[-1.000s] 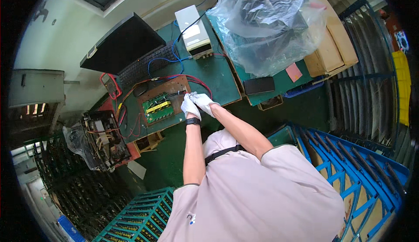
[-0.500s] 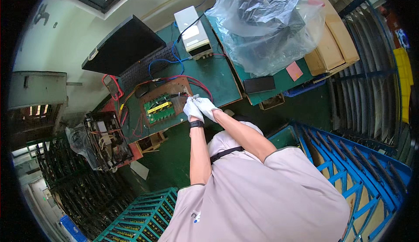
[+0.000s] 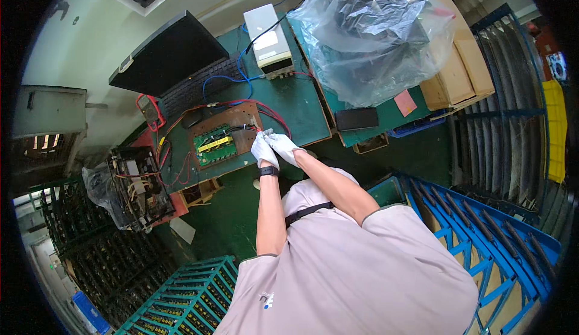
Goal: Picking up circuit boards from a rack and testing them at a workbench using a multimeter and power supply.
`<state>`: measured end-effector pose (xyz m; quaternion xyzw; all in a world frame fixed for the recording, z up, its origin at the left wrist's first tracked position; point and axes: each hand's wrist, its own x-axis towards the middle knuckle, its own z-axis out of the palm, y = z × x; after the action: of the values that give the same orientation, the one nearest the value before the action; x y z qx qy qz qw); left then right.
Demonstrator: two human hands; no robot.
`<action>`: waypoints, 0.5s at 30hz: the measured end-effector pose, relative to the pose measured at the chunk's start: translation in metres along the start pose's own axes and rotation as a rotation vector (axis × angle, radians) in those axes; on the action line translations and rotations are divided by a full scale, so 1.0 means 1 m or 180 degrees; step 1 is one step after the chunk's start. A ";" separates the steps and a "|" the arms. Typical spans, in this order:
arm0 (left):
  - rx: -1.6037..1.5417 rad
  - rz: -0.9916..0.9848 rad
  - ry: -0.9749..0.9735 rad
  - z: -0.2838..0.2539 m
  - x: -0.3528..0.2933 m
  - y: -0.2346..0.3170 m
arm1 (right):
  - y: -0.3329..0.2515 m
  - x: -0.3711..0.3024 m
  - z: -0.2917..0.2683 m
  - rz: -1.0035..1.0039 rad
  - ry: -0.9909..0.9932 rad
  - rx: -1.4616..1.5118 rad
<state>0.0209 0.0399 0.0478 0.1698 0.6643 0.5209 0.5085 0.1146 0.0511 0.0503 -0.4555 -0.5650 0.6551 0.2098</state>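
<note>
**Gloved hands meet at the wires**

The green circuit board (image 3: 212,145) lies flat on its brown panel (image 3: 241,121), leads trailing right. There the left hand (image 3: 263,152) and right hand (image 3: 283,146), fingers pinching red wires (image 3: 272,116), work over the table (image 3: 301,102) edge.

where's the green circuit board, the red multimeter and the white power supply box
green circuit board (image 3: 212,146), head view, on its yellow strip at the middle
red multimeter (image 3: 148,108), head view, on the middle of its body
white power supply box (image 3: 268,38), head view, on its top face
</note>
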 end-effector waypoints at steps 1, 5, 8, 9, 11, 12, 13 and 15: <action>0.0008 -0.0003 0.0000 -0.002 0.002 0.000 | -0.003 0.002 0.001 0.0003 0.0002 0.0008; -0.0222 -0.0135 0.0047 -0.010 0.010 -0.005 | -0.004 0.004 0.008 -0.0213 0.0034 -0.0183; -0.0646 -0.0338 0.0003 -0.018 0.020 -0.014 | -0.004 0.002 0.007 -0.0244 0.0010 -0.0165; -0.0500 -0.0372 -0.0070 -0.015 0.017 -0.018 | 0.000 0.000 0.002 -0.0245 0.0028 -0.0159; -0.0022 -0.0102 -0.0274 -0.016 0.015 -0.021 | 0.002 -0.007 0.000 -0.0009 0.0067 -0.0012; -0.0433 -0.0239 -0.0047 -0.015 0.017 -0.020 | 0.001 -0.010 0.002 -0.0008 0.0074 -0.0004; -0.0861 -0.0375 0.0204 -0.019 0.021 -0.021 | -0.006 -0.017 0.006 -0.0007 0.0001 0.0229; -0.1048 -0.0442 0.0484 -0.027 0.023 -0.011 | -0.014 -0.032 0.003 0.0057 -0.0125 0.0690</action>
<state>-0.0082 0.0388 0.0255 -0.0017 0.6167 0.5976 0.5124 0.1242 0.0279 0.0748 -0.4223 -0.4907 0.7231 0.2409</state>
